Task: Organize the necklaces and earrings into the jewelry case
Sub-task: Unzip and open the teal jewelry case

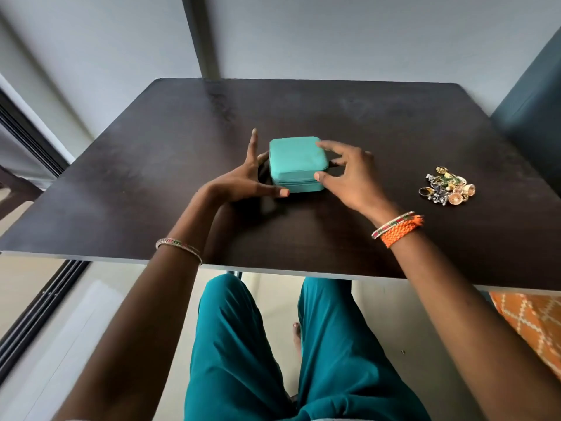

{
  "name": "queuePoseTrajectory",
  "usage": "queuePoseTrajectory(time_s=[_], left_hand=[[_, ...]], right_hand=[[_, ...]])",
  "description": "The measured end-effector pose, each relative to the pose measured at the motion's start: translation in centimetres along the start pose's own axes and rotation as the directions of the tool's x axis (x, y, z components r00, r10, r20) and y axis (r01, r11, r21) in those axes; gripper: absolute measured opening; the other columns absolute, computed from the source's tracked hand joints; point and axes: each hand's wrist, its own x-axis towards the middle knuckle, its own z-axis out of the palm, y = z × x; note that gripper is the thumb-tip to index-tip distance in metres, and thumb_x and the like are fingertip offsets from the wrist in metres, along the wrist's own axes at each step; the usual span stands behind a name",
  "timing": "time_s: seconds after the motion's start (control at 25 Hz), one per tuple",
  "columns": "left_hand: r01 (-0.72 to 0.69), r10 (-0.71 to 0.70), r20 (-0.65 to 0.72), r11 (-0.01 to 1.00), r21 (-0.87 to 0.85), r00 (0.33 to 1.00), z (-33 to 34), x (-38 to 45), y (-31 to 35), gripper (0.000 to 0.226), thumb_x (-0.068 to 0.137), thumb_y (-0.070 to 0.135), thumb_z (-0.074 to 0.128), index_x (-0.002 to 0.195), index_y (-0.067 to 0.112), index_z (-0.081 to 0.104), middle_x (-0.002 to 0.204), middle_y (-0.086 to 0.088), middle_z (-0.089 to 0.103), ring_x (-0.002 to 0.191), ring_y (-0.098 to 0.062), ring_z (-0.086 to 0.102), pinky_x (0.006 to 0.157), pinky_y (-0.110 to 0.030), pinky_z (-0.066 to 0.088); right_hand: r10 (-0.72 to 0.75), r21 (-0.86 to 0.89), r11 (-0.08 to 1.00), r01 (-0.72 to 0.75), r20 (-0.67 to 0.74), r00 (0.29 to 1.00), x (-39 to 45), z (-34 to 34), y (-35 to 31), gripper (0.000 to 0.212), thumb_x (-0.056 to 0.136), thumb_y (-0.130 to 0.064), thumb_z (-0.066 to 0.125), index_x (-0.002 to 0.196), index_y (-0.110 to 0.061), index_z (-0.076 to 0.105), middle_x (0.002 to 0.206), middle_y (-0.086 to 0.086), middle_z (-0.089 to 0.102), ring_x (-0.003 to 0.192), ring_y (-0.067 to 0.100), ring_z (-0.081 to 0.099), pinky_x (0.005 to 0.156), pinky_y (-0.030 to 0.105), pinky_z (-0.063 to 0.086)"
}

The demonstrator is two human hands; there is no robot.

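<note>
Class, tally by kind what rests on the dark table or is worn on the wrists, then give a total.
Teal jewelry case: 1
Jewelry pile: 1
Thin bangles: 2
Orange braided band: 1
Total: 5

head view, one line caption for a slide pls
Both hands flank a closed teal jewelry case; jewelry pile waits.

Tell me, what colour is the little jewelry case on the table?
The jewelry case is plain turquoise, seen best in the head view.
</note>
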Motion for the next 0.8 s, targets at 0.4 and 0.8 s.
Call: queuePoseTrajectory(time_s=[0.4,0.8], left_hand=[[-0.140,0.118,-0.214,0.986,-0.091,0.970,1.2,0.4,-1.1,0.140,0.047,0.049,0.090,0.144,0.047,-0.011,0.140,-0.004,0.052,0.125,-0.013,0.054,0.108,-0.048,0.040],[-0.106,0.093,-0.227,0.993,-0.047,0.969,1.2,0.3,-0.9,0.143,0.040,0.061,0.087,0.144,0.047,-0.009,0.144,0.005,0.047,0.130,-0.010,0.047,0.112,-0.044,0.036]], right_hand=[[-0.130,0.069,0.988,0.142,-0.154,0.980,2.4,-0.8,-1.0,0.019,0.076,-0.010,0.075,0.095,-0.014,0.072,0.091,-0.001,0.070,0.077,0.009,0.066,0.072,0.021,0.056],[-0.067,-0.063,0.996,0.062,-0.074,0.995,13.5,0.0,-0.1,0.021,0.087,0.000,0.054,0.097,-0.003,0.072,0.099,0.012,0.072,0.095,0.019,0.066,0.083,0.022,0.049]])
